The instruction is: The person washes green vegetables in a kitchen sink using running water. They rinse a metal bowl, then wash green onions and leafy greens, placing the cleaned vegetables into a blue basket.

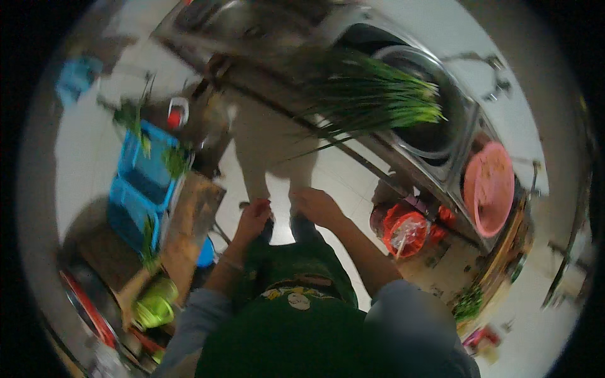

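My left hand (255, 219) is in front of the green apron (288, 264), fingers curled. A small dark thing shows beside its fingertips, too blurred to name. To its right, my right hand (317, 206) is held at about the same height, its fingers bent and pointing towards the left hand. Whether either hand grips anything cannot be made out. Beyond them, a large bunch of green onions (378, 99) lies across the sink's front edge. Its pale root ends rest over a round metal basin (442, 141) in the steel sink (468, 120).
At right, a pink plastic basin (491, 189) leans on the sink unit, above a red-lined bin (406, 234). On the left, blue plastic baskets (142, 182) with greens stand beside a wooden board (191, 212). A lime-green container (156, 302) sits nearer me.
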{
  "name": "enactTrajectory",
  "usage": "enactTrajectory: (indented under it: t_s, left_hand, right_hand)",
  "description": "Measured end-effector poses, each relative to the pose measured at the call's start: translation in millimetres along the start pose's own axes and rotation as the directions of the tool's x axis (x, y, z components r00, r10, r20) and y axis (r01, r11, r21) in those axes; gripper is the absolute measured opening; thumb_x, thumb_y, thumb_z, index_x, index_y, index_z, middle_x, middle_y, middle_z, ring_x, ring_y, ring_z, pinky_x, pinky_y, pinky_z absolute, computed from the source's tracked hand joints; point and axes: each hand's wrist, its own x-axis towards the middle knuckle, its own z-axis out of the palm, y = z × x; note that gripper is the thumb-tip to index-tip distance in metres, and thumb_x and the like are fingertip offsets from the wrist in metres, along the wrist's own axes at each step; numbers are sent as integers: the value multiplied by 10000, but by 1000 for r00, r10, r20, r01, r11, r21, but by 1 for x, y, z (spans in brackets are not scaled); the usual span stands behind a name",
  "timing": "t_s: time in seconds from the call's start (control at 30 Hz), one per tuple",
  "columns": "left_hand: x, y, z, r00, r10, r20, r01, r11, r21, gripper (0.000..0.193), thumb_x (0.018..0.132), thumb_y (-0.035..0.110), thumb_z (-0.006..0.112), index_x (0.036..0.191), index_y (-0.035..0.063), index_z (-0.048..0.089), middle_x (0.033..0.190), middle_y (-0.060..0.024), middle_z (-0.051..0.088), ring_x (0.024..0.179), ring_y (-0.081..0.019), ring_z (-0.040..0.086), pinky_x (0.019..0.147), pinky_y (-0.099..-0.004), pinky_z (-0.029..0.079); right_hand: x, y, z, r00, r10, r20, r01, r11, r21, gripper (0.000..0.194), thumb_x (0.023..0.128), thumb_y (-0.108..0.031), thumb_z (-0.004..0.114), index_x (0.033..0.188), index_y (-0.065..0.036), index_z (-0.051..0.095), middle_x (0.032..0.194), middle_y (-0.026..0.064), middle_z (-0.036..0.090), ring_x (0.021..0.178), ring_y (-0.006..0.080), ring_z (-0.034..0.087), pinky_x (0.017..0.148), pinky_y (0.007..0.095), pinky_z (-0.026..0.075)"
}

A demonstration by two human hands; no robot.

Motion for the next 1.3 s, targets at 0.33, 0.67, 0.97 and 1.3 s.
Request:
enactTrajectory:
  t_s: [0.33, 0.67, 0.97, 1.3]
  left_hand:
    - [142, 282, 83, 684, 657, 317, -720, 677, 150, 195, 812, 81, 526, 1005, 53, 537, 842, -32, 563, 814, -112, 530, 723, -247, 424]
    - [365, 396, 242, 557, 462, 690, -827, 231, 513, 357, 738, 193, 569, 1043, 16, 510, 1000, -159, 557, 930, -262, 539, 807, -331, 413]
    - [361, 371, 273, 686, -296, 665, -274, 742, 612, 577, 731, 456, 576, 1102, 20, 504, 1064, -97, 545, 975, -225, 508, 833, -323, 385]
    - [366, 394, 260, 680, 270, 681, -733, 256, 630, 814, 735, 471, 535, 1299, 1, 184, 1325, -201, 241, 1221, -348, 231, 976, -428, 235]
  right_hand:
    - [-55, 98, -174, 325, 458, -827, -161, 889, 429, 217, 780, -95, 515, 968, 10, 537, 932, 184, 577, 865, 284, 571, 744, 331, 446]
    - [95, 173, -270, -291, 909, -299, -213, 243, 946, 920, 648, -522, 607, 1251, 31, 186, 1210, 253, 299, 1078, 403, 391, 869, 434, 373]
    - [108, 207, -239, 9, 959, -283, 602, 221, 767, 454, 682, -224, 649, 1010, 46, 488, 874, 126, 579, 793, 226, 560, 711, 335, 445]
    - [68, 181, -233, -425, 689, -587, -359, 467, 808, 719, 753, -304, 577, 1290, -17, 195, 1337, 219, 169, 1176, 393, 282, 937, 428, 308]
